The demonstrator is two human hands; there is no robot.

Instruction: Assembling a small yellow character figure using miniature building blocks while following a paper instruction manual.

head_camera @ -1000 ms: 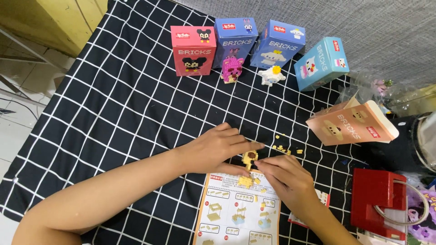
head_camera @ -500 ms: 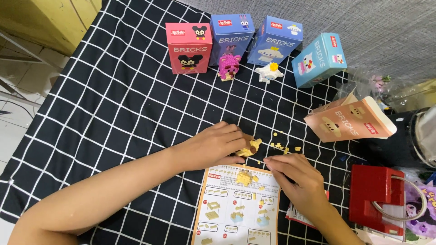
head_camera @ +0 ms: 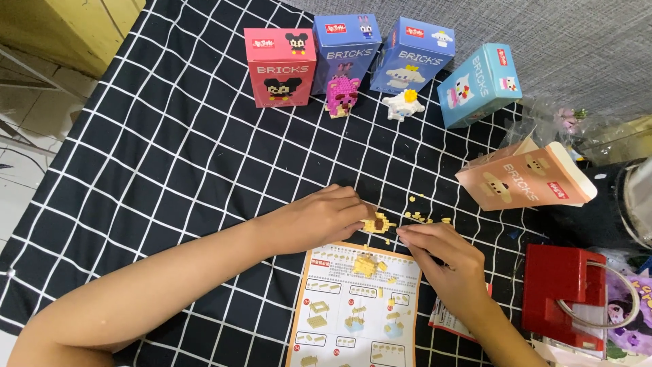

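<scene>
A small yellow brick piece (head_camera: 377, 223) is pinched by the left hand (head_camera: 319, 219). It is touched by the right hand (head_camera: 445, 261), fingers bent. An instruction sheet (head_camera: 353, 309) is laid just below, on the checked cloth (head_camera: 170, 156).

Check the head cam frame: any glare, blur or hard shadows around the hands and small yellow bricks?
Head view: soft, even light, no hard shadows on the checked cloth; left hand and right hand reasonably sharp; yellow brick piece between the fingertips too small for detail; mild sheen on the boxes; no obvious motion blur.

pink box (head_camera: 280, 66), purple box (head_camera: 345, 49), red case (head_camera: 561, 294), white figure (head_camera: 403, 105)
</scene>
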